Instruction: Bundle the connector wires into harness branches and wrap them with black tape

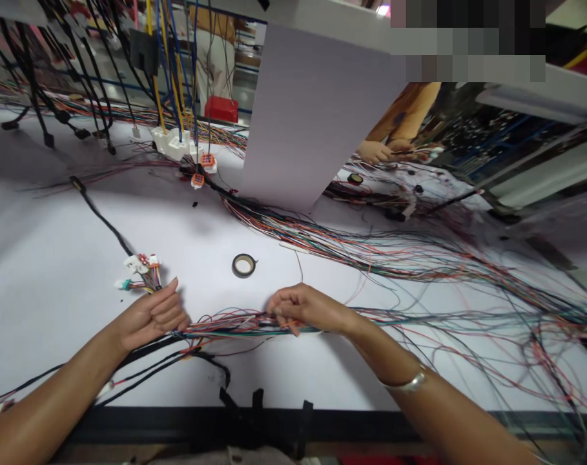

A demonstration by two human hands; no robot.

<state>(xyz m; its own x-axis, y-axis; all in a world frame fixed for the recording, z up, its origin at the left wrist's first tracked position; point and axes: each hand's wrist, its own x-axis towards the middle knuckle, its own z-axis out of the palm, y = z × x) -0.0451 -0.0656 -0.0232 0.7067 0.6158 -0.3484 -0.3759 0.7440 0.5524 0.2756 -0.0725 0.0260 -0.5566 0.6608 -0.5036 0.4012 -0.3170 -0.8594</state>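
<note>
Wire harness bundle [230, 328], right hand [307, 309] pinching it, fingertips hidden among wires, left hand [152, 316] open beside it

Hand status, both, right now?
Left hand: open, holding nothing visible, just beside the multicoloured wire bundle.
Right hand: closed, pinching that bundle.
</note>
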